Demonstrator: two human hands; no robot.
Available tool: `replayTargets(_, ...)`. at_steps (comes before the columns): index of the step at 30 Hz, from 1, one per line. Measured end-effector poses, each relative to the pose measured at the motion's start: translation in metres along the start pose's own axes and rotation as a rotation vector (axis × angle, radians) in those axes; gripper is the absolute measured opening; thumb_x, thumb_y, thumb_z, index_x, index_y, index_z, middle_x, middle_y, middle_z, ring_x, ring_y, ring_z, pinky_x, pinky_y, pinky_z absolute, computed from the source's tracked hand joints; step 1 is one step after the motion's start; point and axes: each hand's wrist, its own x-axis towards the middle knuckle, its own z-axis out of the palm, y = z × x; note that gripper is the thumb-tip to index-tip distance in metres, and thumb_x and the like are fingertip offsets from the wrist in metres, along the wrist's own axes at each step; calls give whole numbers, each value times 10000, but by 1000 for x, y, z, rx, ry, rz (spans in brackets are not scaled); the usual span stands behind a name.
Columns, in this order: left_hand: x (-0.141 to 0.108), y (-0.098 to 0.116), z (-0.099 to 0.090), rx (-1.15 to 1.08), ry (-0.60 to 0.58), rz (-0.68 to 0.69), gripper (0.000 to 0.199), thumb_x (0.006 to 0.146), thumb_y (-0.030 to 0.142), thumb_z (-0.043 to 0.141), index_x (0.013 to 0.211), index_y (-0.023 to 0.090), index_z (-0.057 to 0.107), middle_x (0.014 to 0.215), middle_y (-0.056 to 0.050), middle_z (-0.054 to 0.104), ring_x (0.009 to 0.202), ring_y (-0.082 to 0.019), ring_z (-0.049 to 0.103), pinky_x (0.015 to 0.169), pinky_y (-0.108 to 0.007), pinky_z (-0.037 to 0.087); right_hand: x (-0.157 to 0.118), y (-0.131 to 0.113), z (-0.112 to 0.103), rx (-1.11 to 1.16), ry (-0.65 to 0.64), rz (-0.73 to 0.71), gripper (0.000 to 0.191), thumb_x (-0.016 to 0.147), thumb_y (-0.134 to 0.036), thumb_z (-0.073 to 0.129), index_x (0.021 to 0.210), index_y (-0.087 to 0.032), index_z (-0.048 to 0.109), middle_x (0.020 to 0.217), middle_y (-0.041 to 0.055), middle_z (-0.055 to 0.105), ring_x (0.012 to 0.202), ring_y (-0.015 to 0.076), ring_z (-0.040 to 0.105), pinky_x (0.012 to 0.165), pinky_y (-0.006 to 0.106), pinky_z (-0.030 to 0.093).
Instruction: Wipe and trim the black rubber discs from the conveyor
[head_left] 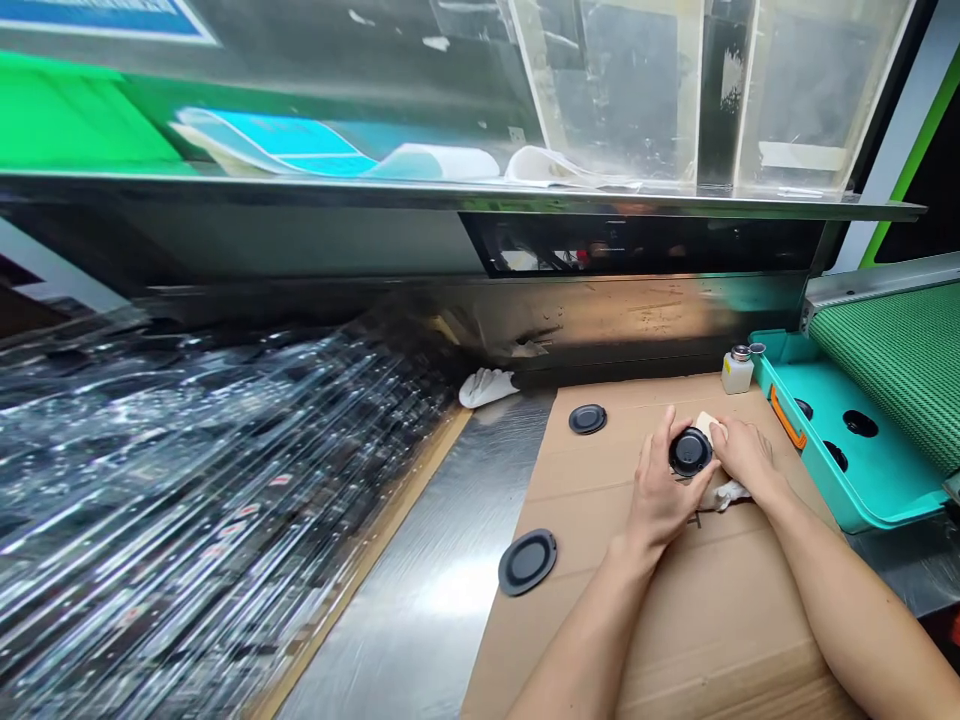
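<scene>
My left hand [661,490] grips a round black rubber-like disc [690,452] by its edge, above a cardboard sheet [712,630]. My right hand [744,455] presses a white cloth [706,427] against the disc's right side. Another white cloth [727,493] lies under my right wrist. Two similar black discs lie flat on the cardboard, one [587,419] at the far side and a larger-looking one [527,562] near its left edge. A small white dispenser bottle [737,372] with a metal top stands near the far edge.
A teal tray [870,480] with round holes sits to the right, below a green mesh conveyor belt [900,370]. A white glove [486,387] lies on the steel table [427,600]. Plastic-wrapped stacks [210,480] fill the left side.
</scene>
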Motion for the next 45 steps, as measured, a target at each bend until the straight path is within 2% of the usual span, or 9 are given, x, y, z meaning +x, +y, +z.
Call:
replayTargets(11, 1, 3, -2, 48, -3, -26, 966, 765, 354, 788, 1543, 261, 222, 1270, -98, 656, 1168, -222, 623, 1011, -381, 492, 1, 0, -1, -49, -5, -9, 395, 1012, -419, 325, 1145, -227, 643, 1060, 111, 716, 976, 260, 668, 756, 303, 425)
replayTargets(16, 5, -16, -8, 295, -249, -141, 231, 940, 377, 554, 1013, 225, 711, 980, -74, 735, 971, -216, 648, 919, -367, 492, 0, 1, -1, -53, -13, -19, 423, 1017, -434, 302, 1137, -222, 648, 1021, 110, 718, 973, 261, 672, 752, 300, 427)
replayTargets(21, 4, -26, -11, 700, -313, -301, 331, 967, 364, 475, 1189, 206, 663, 1193, -121, 646, 1137, -274, 543, 972, -416, 432, 1, 7, 1, -39, -11, -16, 436, 1009, -466, 312, 1200, -252, 640, 1064, 116, 715, 1002, 280, 668, 791, 325, 436)
replayTargets(24, 2, -13, -8, 710, -333, -341, 432, 987, 446, 398, 1281, 204, 600, 1232, -123, 624, 1161, -277, 528, 997, -436, 424, 6, 12, 5, -33, -20, -20, 454, 1003, -480, 319, 1238, -255, 636, 1081, 124, 712, 1029, 289, 661, 815, 337, 440)
replayTargets(28, -6, 12, -12, 654, -490, -319, 454, 862, 500, 609, 1229, 234, 633, 1222, -111, 631, 1180, -320, 517, 978, -474, 459, 16, 16, 9, -39, -28, -35, 471, 996, -497, 328, 1280, -263, 623, 1097, 131, 711, 1038, 301, 657, 824, 353, 442)
replayTargets(31, -21, 29, -44, 504, -554, -277, 487, 809, 321, 690, 1284, 249, 607, 1232, -94, 640, 1183, -295, 527, 1005, -433, 472, 19, 17, 11, -39, -33, -31, 480, 995, -499, 323, 1304, -270, 611, 1112, 138, 707, 1038, 304, 656, 815, 359, 443)
replayTargets(34, -43, 37, -105, 366, -516, -217, 650, 772, 160, 673, 1388, 285, 511, 1342, -63, 598, 1260, -252, 502, 1108, -407, 402, 18, 15, 13, -24, -49, -13, 488, 996, -504, 319, 1297, -263, 618, 1115, 147, 704, 1027, 306, 657, 795, 362, 444)
replayTargets(39, -59, 24, -196, 514, -352, -448, 694, 735, 142, 657, 1400, 269, 504, 1275, -75, 630, 1211, -256, 558, 1088, -442, 409, 15, 11, 12, -5, -82, -16, 489, 1000, -491, 320, 1248, -219, 643, 1087, 164, 701, 1030, 304, 654, 802, 355, 436)
replayTargets(45, -50, 4, -186, 470, -524, -493, 695, 718, 179, 684, 1391, 273, 535, 1289, -58, 644, 1235, -255, 557, 1101, -418, 394, 10, 10, 9, 12, -76, -16, 470, 1001, -470, 320, 1288, -245, 617, 1095, 145, 702, 1025, 301, 656, 786, 356, 445)
